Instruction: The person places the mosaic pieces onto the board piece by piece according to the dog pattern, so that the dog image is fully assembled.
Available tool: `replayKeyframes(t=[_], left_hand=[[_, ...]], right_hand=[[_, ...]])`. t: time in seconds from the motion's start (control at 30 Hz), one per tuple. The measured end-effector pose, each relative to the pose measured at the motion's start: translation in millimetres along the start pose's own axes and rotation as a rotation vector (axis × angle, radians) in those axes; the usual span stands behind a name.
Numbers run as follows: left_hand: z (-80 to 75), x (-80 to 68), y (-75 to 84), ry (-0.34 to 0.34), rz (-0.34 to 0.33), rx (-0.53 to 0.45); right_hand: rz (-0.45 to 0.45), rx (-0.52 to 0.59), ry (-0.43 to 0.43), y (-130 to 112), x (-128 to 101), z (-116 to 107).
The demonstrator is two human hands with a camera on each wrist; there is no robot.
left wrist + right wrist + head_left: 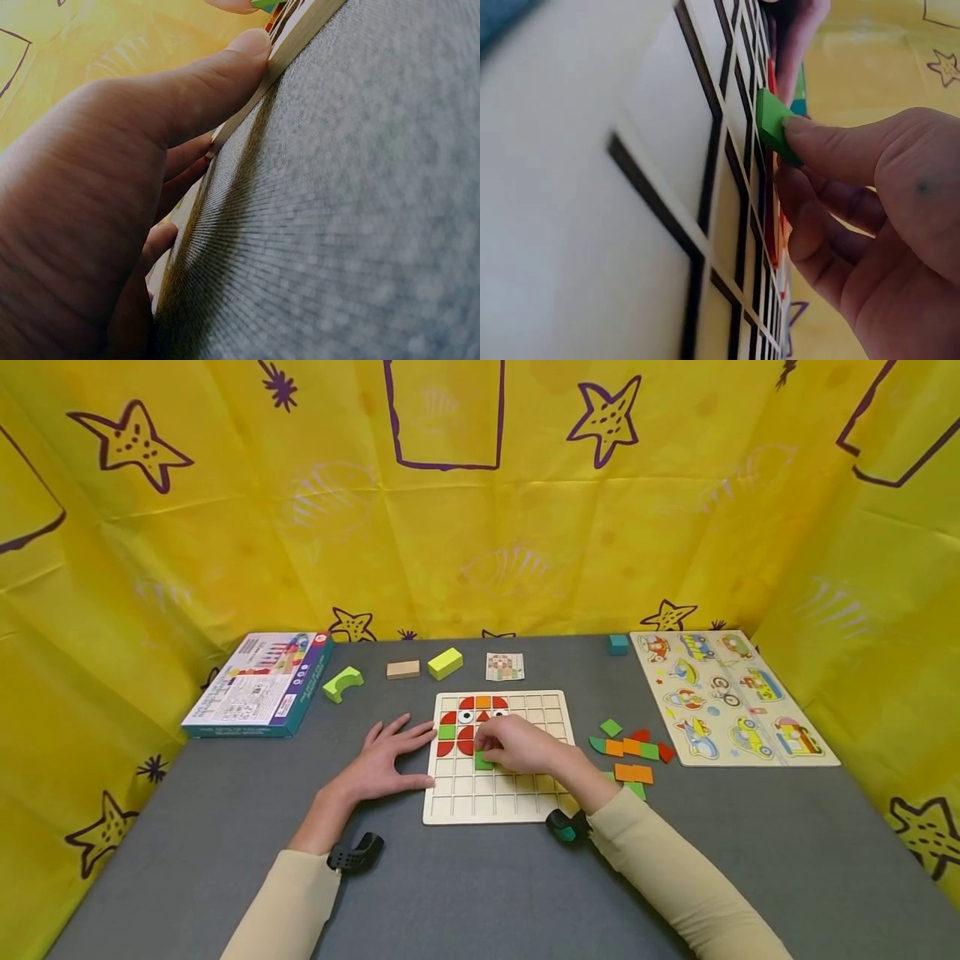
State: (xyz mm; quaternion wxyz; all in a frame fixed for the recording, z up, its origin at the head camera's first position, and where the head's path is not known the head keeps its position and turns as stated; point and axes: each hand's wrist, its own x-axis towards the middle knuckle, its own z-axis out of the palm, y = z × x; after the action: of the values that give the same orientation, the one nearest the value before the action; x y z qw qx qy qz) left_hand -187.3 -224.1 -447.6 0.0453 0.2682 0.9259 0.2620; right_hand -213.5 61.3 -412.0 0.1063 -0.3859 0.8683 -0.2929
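A green square tile [776,126] is pinched between the thumb and curled fingers [832,146] of the right hand [517,745]. The tile is held tilted, 1 edge down against the gridded wooden board [525,806], over a cell just below the red, orange and green pieces [467,727] already seated in the board's upper left. The empty cell lies directly under the fingertips, toward the board's near side, so the tile's flat face would have to be brought level with the grid to drop in.

The left hand [382,760] is laid flat on the grey tabletop [465,893], fingers straight and holding nothing, with the thumb [225,71] pressed against the board's left edge. The right hand is plainly the nearer one to the tile.

Loose tiles [630,750] are scattered just right of the board. Farther out lie a vehicle puzzle [731,697], a pattern card [504,667], some building blocks [445,663] and a box [262,683].
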Motion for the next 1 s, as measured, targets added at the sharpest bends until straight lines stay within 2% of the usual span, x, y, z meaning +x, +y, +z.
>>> replayKeyframes(t=[0.3,0.53,0.7,1.0], left_hand=[[-1.3,-0.4,-0.7,0.003,-0.003,0.005],[-0.9,0.4,-0.2,0.002,-0.007,0.011],[-0.6,0.3,-0.2,0.006,-0.002,0.009],[-0.6,-0.6,0.6,0.003,0.003,0.003]], right_hand=[[-0.004,-0.082,-0.018,-2.7,-1.2,5.4],[-0.028,-0.019,0.018,0.4,-11.6,0.1],[-0.035,0.03,0.09,13.8,-28.5,-12.7],[0.078,0.023,0.189,48.6,-72.8,-41.9]])
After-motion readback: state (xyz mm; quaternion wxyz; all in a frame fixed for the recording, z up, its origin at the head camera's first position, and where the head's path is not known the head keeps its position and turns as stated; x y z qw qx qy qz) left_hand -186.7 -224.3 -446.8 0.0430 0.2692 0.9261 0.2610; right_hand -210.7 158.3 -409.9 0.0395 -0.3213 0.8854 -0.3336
